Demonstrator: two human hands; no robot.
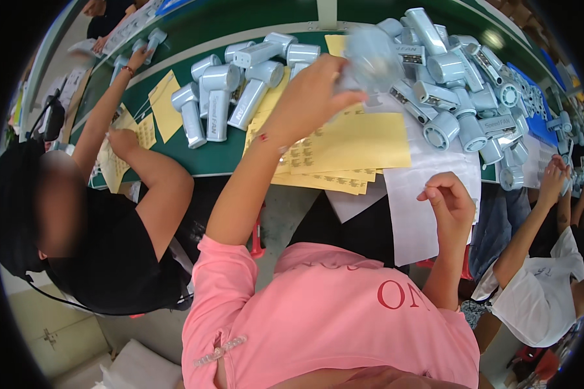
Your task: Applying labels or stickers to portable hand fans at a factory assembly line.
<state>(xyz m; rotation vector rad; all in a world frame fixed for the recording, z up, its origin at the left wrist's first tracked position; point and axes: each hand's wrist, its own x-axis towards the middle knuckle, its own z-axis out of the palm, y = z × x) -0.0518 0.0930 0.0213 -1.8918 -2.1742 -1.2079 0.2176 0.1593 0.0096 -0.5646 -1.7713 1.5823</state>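
Observation:
Over the far middle of the table, my left hand (311,97) is closed on a light blue handheld fan (372,57), which is smeared by motion. Its fingers are partly hidden by the fan. Below that hand lie yellow label sheets (363,139) with small printed stickers. My right hand (451,202) is raised above a white sheet (409,220) at the table's near edge. Its fingers are curled and its thumb and fingertip are close together. Anything between them is too small to make out.
A big heap of blue-grey fans (461,91) lies at the right, and a smaller group of fans (219,84) at the left. A co-worker in black (110,227) reaches over the table on the left. Another in white (532,285) works on the right.

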